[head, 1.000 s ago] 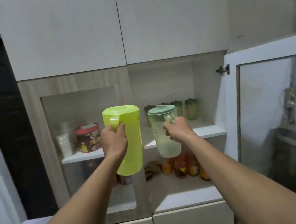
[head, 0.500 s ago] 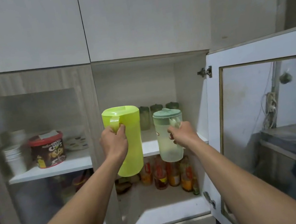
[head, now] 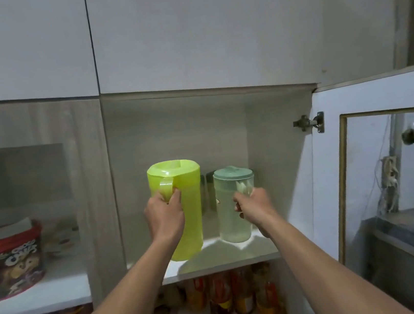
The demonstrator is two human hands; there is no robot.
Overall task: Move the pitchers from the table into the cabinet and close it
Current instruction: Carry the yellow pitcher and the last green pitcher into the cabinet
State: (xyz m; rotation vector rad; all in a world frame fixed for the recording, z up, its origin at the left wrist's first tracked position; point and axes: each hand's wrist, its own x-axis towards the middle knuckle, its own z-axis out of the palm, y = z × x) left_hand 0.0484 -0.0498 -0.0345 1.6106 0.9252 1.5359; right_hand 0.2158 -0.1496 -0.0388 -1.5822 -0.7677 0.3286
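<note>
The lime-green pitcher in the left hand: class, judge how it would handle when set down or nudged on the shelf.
The lime-green pitcher looks like rigid plastic, so probably stiff and unlikely to shatter. It is tall with a narrower base, so a push near the lid may tip it. The left hand lifts it by the handle alone, suggesting it is fairly light.

Lime-green pitcher (head: 185, 208) — pale clear pitcher (head: 232, 215) with teal lid (head: 232, 174); red tub (head: 9, 263).

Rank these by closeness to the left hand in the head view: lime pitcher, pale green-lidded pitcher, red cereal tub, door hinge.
1. Lime pitcher: its handle is held in the left hand.
2. Pale green-lidded pitcher: just to the right, held by the right hand.
3. Red cereal tub: far left, behind the glass.
4. Door hinge: upper right.
</note>
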